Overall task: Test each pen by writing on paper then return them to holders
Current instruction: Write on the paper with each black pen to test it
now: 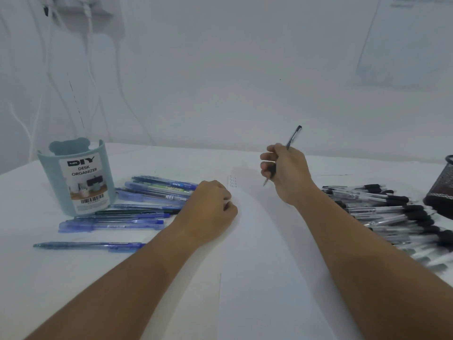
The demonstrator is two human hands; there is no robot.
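My right hand (pixel 286 173) grips a clear black pen (pixel 293 137), tip pointing down just above the white paper (pixel 257 253), near small marks (pixel 232 180) at its top left corner. My left hand (pixel 208 209) rests as a fist on the paper's left edge and holds nothing. Several blue pens (pixel 137 204) lie on the table left of the paper. A pile of several black-grip pens (pixel 392 212) lies to the right. A light blue desk organizer (pixel 76 177) stands at the left. A black mesh holder (pixel 441 187) sits at the right edge.
A white wall rises behind the table (pixel 49 278), with white cables (pixel 90 57) hanging at the upper left. One blue pen (pixel 88 246) lies apart near the front left.
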